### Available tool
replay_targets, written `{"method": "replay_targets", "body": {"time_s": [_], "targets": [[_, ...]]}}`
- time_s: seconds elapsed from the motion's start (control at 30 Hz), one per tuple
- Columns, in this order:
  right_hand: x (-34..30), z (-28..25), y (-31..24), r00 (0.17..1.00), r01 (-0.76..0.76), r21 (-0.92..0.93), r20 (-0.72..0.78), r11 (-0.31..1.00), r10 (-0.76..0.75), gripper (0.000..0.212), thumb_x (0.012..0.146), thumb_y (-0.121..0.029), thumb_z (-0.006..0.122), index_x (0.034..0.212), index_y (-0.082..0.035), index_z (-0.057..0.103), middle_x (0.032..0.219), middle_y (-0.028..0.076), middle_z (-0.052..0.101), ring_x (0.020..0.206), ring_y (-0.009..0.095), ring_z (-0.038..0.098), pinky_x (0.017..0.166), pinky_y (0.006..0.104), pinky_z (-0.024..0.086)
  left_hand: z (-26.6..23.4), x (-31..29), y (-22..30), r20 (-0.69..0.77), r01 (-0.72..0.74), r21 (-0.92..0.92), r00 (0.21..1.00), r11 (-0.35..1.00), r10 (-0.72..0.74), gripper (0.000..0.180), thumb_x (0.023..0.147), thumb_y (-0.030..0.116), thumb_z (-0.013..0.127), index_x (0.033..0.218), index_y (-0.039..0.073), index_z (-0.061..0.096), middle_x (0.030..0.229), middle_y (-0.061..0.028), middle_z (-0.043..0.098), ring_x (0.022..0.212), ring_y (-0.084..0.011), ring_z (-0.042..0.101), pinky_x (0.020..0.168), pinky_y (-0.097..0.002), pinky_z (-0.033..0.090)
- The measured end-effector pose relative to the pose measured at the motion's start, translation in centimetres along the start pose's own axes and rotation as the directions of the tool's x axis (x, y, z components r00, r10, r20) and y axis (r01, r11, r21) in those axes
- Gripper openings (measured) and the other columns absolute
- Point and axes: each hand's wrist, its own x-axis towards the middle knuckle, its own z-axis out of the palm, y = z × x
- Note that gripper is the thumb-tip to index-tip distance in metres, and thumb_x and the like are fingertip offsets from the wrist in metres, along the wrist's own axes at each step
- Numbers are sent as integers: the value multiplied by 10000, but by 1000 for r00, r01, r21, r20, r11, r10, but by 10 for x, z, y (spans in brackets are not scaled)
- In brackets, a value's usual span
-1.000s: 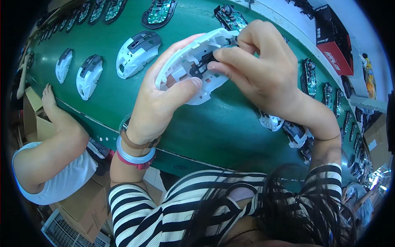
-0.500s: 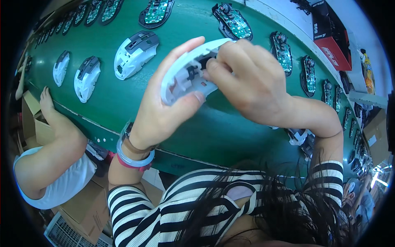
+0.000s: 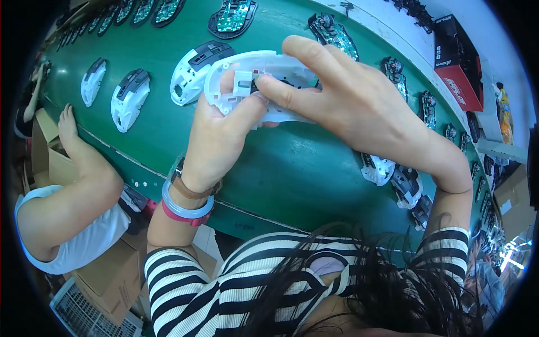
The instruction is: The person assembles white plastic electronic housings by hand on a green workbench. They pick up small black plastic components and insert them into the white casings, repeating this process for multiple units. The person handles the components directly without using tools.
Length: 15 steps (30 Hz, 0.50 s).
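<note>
Shell (image 3: 242,77) of curved white plastic, twelve o'clock: left hand (image 3: 218,140) grasping, right hand (image 3: 359,96)'s grip unclear; apparent inside fitting needs steady support.

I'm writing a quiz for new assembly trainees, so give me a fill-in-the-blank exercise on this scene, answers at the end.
The mouse shell in the left hand is coloured ____.
On the right hand, the digit nearest the left thumb is the ____.
The workbench is coloured ____.
The carton at upper right is black and ____.

Missing words: white; thumb; green; red.
</note>
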Motion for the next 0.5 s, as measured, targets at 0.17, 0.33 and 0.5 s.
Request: {"method": "replay_targets", "body": {"time_s": [0.17,0.33,0.5], "targets": [[-1,9,-11,998,-37,1,43,999,37,336,750,-89,634,1080,-48,585,987,109,461,735,195,568,577,308,545,-12,4,-3,51,-26,131,999,991,19,240,888,43,556,1116,-6,612,966,-26,632,808,-80,584,701,-231,481],[-7,5,-23,991,-133,46,17,990,133,333,750,-90,631,1076,-43,580,943,122,471,729,201,557,542,282,515,-6,-2,5,53,-59,179,997,982,51,243,881,26,561,1111,-26,618,951,-25,640,800,-84,589,692,-235,484],[-13,0,-38,980,-197,-66,-4,978,197,365,749,-109,635,1108,-69,582,903,110,477,725,185,534,491,234,461,-1,-9,12,64,-62,183,997,981,51,289,875,21,575,1157,-31,611,1001,-54,655,870,-103,616,733,-237,495]]}}
